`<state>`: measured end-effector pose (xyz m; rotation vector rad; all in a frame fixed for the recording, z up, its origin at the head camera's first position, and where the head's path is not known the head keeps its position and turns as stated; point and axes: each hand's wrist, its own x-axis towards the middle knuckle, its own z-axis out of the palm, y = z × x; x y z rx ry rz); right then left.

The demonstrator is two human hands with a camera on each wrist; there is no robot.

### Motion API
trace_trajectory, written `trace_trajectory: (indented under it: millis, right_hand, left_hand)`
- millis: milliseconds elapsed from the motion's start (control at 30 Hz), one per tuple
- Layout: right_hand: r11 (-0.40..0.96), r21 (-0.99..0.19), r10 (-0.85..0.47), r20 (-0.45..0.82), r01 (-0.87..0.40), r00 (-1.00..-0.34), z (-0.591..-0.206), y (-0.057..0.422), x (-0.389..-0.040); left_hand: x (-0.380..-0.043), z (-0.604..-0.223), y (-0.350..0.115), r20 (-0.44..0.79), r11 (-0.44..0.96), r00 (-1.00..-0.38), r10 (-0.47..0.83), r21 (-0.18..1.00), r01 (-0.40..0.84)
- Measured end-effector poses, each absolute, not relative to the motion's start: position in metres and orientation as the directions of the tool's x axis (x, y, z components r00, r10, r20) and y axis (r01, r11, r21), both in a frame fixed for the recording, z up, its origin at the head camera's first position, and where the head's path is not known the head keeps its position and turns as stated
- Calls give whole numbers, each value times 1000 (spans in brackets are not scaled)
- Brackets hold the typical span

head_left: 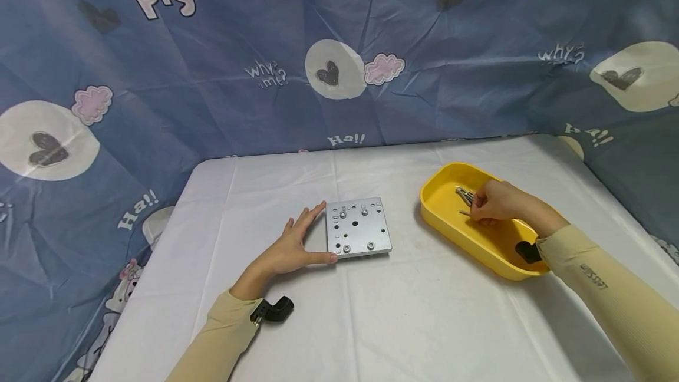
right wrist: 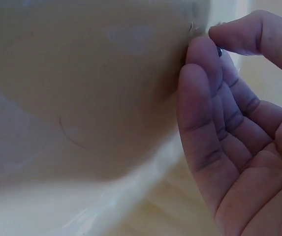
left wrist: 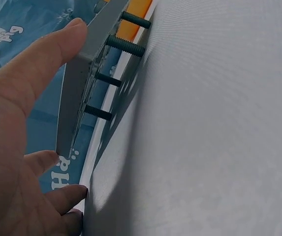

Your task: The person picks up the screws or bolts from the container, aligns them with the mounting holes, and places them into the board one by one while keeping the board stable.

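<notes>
A square silver metal plate [head_left: 363, 233] with holes and several socket-head screws lies at the table's middle. Below the plate, threaded screw ends [left wrist: 126, 45] stick out toward the cloth. My left hand [head_left: 290, 250] is spread along its left side, thumb at the near corner and a finger at the far one, fingers fairly straight. Over the yellow tray [head_left: 461, 240], my right hand [head_left: 498, 200] pinches a thin metal rod [head_left: 464, 213] between thumb and fingertips. Most of the rod is hidden by the fingers. Beside that hand, several silver screws [head_left: 464, 195] lie in the tray.
A white cloth [head_left: 419, 317] covers the table. Behind it hangs a blue patterned curtain [head_left: 254, 99], which also comes down along the left and right sides. The tray's raised wall [head_left: 451, 233] stands between the plate and the right hand.
</notes>
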<state>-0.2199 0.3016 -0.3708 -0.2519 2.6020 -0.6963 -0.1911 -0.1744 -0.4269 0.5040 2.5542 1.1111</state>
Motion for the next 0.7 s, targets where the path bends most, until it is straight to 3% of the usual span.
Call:
trace_trajectory:
  millis: [333, 700]
  right_hand:
    - [849, -527, -264, -386, -24, -884, -367, 308, -222]
    - [838, -546, -210, -306, -9, -929, -354, 307, -228]
  left_hand:
    - [-193, -428, -173, -112, 627, -878, 466, 742, 238]
    - [-194, -428, -177, -98, 620, -861, 499, 734, 276]
